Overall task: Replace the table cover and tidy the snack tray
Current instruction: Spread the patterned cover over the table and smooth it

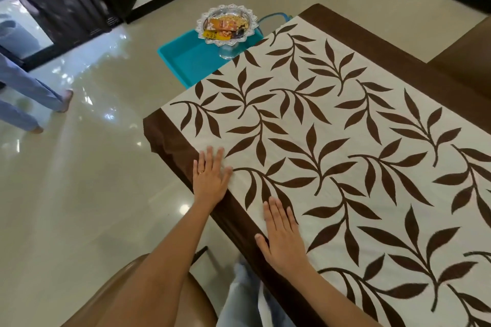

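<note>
1. Table cover (pixel 332 141): cream cloth with a brown leaf print and a brown border (pixel 175 141). It is spread over the table top, and the border hangs over the near-left edge and corner.
2. Left hand (pixel 211 176): laid flat on the cover at the border seam near the corner, fingers straight and slightly spread. Nothing is gripped.
3. Right hand (pixel 283 233): also flat, fingers straight and close together. It is pressed on the cover just inside the border, closer to the body. Nothing is held.
4. Step judged to be smoothing. The cover swap looks nearly done, though small folds are seen in the border at the corner.
5. Cover handling, judged: soft, light and limp, and likely to slide if pushed from one side. Flat palms are enough for creases. For a shift, the hem should be pinched at two points well apart, not the printed middle.
6. Snack tray (pixel 202 24): a silver pedestal dish with a scalloped rim. It is off the table, standing in a teal tub (pixel 191 58) beyond the far-left edge. Snack packets (pixel 225 28) are piled loosely inside.
7. Tray handling, judged: rigid, top-heavy on a narrow stem, possibly fragile. It should be taken under the rim with both hands and kept level, as the packets may slip out.
8. Risk: the cover could be dragged or rucked when the tray is set down.
</note>
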Tool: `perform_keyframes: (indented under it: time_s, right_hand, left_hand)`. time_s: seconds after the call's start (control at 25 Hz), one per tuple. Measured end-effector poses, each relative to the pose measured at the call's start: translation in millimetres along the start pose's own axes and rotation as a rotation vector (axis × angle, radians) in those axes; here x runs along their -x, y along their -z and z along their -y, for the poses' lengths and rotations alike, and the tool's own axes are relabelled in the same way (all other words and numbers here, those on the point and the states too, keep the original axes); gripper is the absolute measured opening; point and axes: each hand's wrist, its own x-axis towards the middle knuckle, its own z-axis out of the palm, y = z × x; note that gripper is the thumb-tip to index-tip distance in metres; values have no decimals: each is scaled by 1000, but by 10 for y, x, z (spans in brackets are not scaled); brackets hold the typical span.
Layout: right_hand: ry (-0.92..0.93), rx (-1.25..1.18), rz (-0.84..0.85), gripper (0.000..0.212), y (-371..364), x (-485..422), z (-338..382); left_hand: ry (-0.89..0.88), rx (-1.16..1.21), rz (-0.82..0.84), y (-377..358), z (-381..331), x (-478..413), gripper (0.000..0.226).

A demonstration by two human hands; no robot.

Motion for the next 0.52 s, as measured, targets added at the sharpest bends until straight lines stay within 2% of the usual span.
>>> perform_keyframes:
  time_s: [0.32, 0.44, 0.52]
  right_hand:
    - [-21, 13, -1, 73, -22, -234, 84]
    - [-47, 8, 2, 74, -48, -220, 111]
    - [-92, 12, 12, 78, -13, -348, 246]
  left_hand:
    - [214, 68, -34, 412, 875, -890, 64]
    - [188, 110, -45, 622, 1297, -1192, 64]
    - [194, 245, -91, 709, 1499, -1308, 65]
